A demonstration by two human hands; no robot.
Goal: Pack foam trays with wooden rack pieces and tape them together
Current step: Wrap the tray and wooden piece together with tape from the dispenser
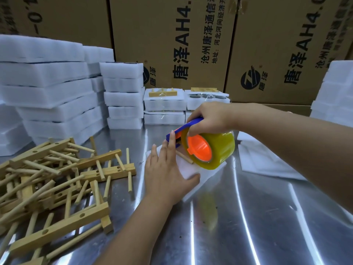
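A white foam tray lies on the steel table in the middle, with a wooden rack piece showing on top of it. My left hand presses flat on the tray, fingers straight and thumb along its near edge. My right hand grips the blue handle of a tape dispenser, whose yellowish roll with an orange core rests against the tray's top. The dispenser hides most of the tray's right half.
A heap of wooden rack pieces covers the table's left side. Stacks of foam trays stand at the back left and far right. Taped packs sit at the back centre before cardboard boxes. Loose foam sheets lie right.
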